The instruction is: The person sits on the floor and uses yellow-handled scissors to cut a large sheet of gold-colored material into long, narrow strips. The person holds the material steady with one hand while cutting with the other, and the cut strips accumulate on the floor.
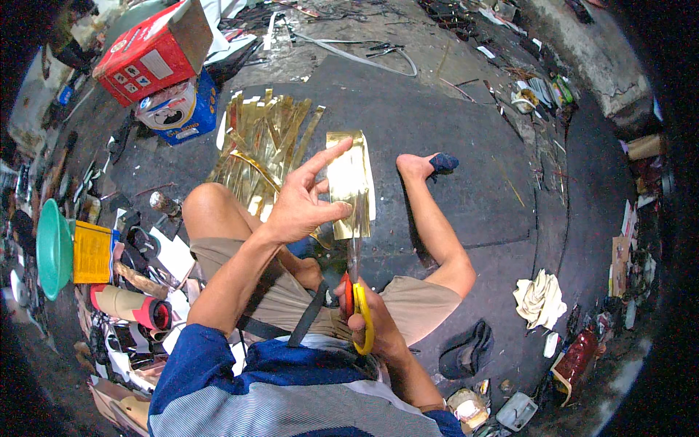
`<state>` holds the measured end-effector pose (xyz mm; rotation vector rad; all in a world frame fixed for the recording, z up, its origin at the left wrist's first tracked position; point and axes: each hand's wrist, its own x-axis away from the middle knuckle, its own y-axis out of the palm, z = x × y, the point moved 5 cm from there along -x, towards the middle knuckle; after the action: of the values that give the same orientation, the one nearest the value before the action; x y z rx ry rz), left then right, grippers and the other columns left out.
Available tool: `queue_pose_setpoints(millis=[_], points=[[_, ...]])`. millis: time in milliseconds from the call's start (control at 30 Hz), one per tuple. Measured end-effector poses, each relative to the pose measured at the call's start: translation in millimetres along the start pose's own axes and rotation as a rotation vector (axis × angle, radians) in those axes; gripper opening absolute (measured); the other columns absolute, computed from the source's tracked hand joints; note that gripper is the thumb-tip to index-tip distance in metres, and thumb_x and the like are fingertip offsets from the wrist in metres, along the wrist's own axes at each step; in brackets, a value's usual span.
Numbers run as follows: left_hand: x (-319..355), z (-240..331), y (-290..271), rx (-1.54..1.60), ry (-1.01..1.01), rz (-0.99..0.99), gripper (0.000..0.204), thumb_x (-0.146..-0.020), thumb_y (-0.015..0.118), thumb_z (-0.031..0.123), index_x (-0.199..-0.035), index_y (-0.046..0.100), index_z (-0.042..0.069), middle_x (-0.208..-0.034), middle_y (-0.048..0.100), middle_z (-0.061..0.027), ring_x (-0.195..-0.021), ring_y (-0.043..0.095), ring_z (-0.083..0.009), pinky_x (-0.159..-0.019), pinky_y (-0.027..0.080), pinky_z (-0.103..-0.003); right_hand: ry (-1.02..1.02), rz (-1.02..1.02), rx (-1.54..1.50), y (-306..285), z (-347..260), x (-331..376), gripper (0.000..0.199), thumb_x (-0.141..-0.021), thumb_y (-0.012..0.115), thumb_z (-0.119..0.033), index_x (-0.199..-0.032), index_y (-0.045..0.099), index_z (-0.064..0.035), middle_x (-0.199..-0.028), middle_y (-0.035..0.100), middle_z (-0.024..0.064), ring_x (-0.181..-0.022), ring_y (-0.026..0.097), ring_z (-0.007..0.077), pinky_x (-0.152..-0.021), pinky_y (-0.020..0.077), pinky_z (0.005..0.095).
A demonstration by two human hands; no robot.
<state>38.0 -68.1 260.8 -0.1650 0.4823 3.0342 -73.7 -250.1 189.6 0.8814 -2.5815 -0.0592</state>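
Observation:
My left hand (300, 202) pinches a shiny gold foil sheet (349, 169) between fingers and thumb, its index finger stretched along the upper part. White backing shows along the sheet's right edge. Wrapped in my right hand (382, 324) are scissors (354, 258) with one red and one yellow handle. Their blades point away from me and meet the sheet's lower end; how far they reach into it I cannot tell. Beyond my left knee, many cut gold strips (255, 149) lie in a loose, overlapping pile on the dark floor mat.
A red carton (149, 54) rests on a blue-and-white box (186, 113) at the far left. Left of me are a green basin (54, 247), a yellow container (92, 253) and scraps. At right lie a cream cloth (539, 300) and a dark cap-like item (467, 351).

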Motion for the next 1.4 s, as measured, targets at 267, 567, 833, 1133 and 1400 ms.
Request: queue_pose_setpoints(millis=[267,567,833,1133,1400], points=[[-2.0,-3.8,1.6,-0.054,0.033,0.002,0.083,-0.069,0.066,-0.010,-0.144,0.036,0.004,-0.139,0.041,-0.0045,-0.115,0.052,-0.0159,-0.096,0.046,-0.028,-0.036,0.085,0.107,-6.2,6.0,9.0,0.068,-0.065,0.068,-0.070,-0.087,0.053,-0.0076,-0.064,0.050,-0.0029,-0.056,0.048,0.0079,-0.048,0.0393,0.0251],[9.9,-0.8,11.3,-0.222,-0.007,-0.037,0.083,-0.069,0.066,-0.006,-0.145,0.036,0.009,-0.144,0.037,-0.0035,-0.118,0.050,-0.0131,-0.088,0.049,-0.022,-0.093,0.118,0.206,-8.1,-7.8,1.6,0.088,-0.062,0.051,-0.086,-0.090,0.054,-0.0026,-0.065,0.049,-0.0036,-0.055,0.050,0.0070,-0.048,0.0396,0.0219],[17.4,-5.7,12.6,-0.294,-0.059,-0.037,0.088,-0.063,0.070,0.007,-0.145,0.037,0.009,-0.148,0.038,-0.0054,-0.137,0.031,-0.0167,-0.105,0.033,-0.035,-0.084,0.128,0.183,-5.8,-30.4,-6.2,0.086,-0.066,0.047,-0.085,-0.089,0.053,-0.0025,-0.061,0.047,-0.0035,-0.052,0.049,0.0072,-0.046,0.0388,0.0230],[10.6,-22.8,14.8,-0.074,-0.021,-0.073,0.092,-0.065,0.068,-0.005,-0.148,0.030,0.010,-0.146,0.036,-0.0062,-0.121,0.046,-0.0153,-0.092,0.047,-0.030,-0.228,0.199,0.226,-14.1,-6.5,-5.2,0.073,-0.075,0.054,-0.075,-0.081,0.053,-0.0031,-0.056,0.047,-0.0023,-0.047,0.048,0.0080,-0.042,0.0384,0.0235],[-22.7,-27.4,-11.0,-0.094,-0.079,0.017,0.082,-0.068,0.063,-0.006,-0.144,0.038,0.009,-0.144,0.039,-0.0056,-0.116,0.053,-0.0142,-0.095,0.047,-0.029,-0.028,0.095,0.067,-13.1,-3.8,8.8,0.074,-0.075,0.059,-0.073,-0.087,0.054,-0.0004,-0.058,0.049,-0.0003,-0.050,0.050,0.0094,-0.045,0.0401,0.0236]])
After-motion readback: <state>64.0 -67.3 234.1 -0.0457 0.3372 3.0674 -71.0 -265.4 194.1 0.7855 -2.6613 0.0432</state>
